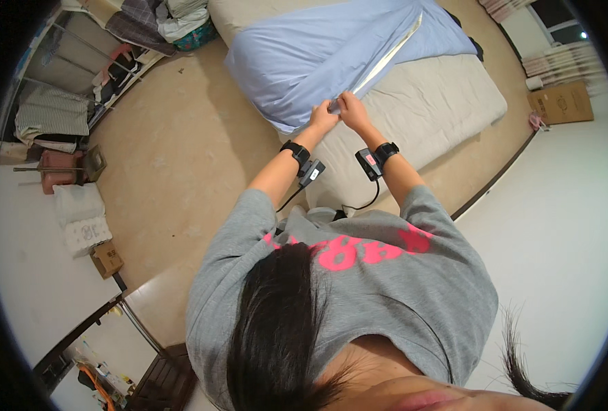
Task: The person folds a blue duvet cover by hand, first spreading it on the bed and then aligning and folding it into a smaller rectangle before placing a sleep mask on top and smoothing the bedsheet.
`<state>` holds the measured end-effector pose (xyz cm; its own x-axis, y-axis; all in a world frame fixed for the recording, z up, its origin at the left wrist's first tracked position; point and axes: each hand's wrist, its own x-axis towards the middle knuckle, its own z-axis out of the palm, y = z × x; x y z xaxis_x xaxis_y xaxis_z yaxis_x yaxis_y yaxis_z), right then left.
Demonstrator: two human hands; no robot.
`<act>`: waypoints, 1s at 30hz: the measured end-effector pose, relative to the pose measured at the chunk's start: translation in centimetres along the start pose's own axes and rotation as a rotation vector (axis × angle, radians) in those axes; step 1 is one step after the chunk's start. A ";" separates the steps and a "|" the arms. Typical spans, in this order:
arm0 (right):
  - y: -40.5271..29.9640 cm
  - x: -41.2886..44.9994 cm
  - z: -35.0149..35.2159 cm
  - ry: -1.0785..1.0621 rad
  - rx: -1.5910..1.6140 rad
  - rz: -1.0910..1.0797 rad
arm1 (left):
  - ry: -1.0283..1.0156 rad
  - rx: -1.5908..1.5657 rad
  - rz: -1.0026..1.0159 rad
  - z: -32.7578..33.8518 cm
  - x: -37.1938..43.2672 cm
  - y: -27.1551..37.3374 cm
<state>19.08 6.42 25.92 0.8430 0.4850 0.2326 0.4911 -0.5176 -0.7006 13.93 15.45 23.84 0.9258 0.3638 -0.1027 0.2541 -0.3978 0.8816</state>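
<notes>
A light blue duvet cover lies spread and rumpled over a bed with a beige fitted sheet. Along the cover runs a long opening, where a strip of white inner fabric shows. At the near end of that opening, my left hand pinches the blue edge. Close beside it, almost touching, my right hand grips the same edge. The fingertips of both hands are partly hidden in the folds. Each wrist wears a black strap with a small device and a cable.
Open shelves with folded clothes stand at the left. Below them are a pink bin, white packs and a small cardboard box by the wall. A large flat carton leans at the right, near curtains. Tiled floor runs left of the bed.
</notes>
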 end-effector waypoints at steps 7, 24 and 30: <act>-4.1 3.7 3.3 -0.009 0.074 -0.043 | 0.081 0.353 0.052 -6.9 2.0 1.5; -12.8 13.2 13.6 -0.046 0.400 0.020 | -0.035 0.147 -0.047 -21.7 12.7 -8.7; -10.3 13.0 18.5 0.286 0.462 0.442 | -0.236 -0.230 -0.115 -24.0 15.4 -8.0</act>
<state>20.92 31.16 23.69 0.9980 0.0609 -0.0170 -0.0018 -0.2400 -0.9708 19.48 44.48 26.23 0.9408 0.1802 -0.2872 0.3156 -0.1556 0.9361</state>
